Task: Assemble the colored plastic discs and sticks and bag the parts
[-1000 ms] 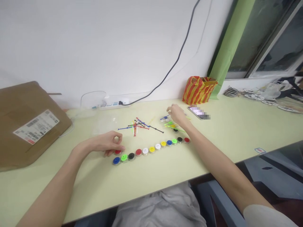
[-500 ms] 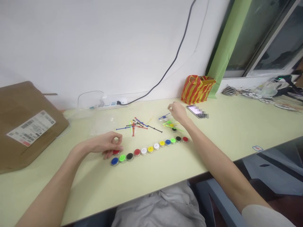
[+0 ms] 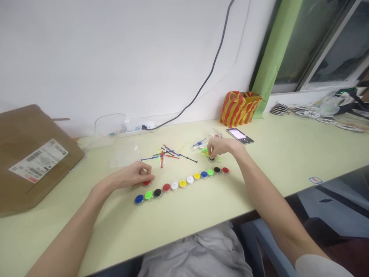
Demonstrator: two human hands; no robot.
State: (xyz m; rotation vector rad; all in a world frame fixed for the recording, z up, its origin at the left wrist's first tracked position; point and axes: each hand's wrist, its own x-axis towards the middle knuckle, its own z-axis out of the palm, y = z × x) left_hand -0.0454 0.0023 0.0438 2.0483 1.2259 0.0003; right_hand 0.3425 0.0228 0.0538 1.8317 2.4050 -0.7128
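My left hand (image 3: pixel 137 174) is closed, thumb and fingers pinching a small red-topped disc (image 3: pixel 147 183) with a transparent base, just behind the left end of a row. That row of similar discs runs across the table, from a blue disc (image 3: pixel 139 199) on the left to a red disc (image 3: pixel 225 170) on the right. Farther back, my right hand (image 3: pixel 221 146) reaches down with its fingertips pinched on a black disc (image 3: pixel 211 159). Green and yellow plastic sticks (image 3: pixel 205 153) lie partly hidden beneath that hand. A pile of coloured sticks (image 3: pixel 170 153) lies between my hands.
A cardboard box (image 3: pixel 37 154) stands at the left. Along the wall are a plastic packet (image 3: pixel 124 154), a power strip (image 3: pixel 135 129) with a black cable (image 3: pixel 198 94), a striped bag (image 3: pixel 240 109) and a phone (image 3: pixel 240 135). Several paper wheels (image 3: pixel 307 113) lie far right.
My right hand has come down and nearer, from above the table behind the sticks to the black disc. My left hand has shifted slightly right with the red disc.
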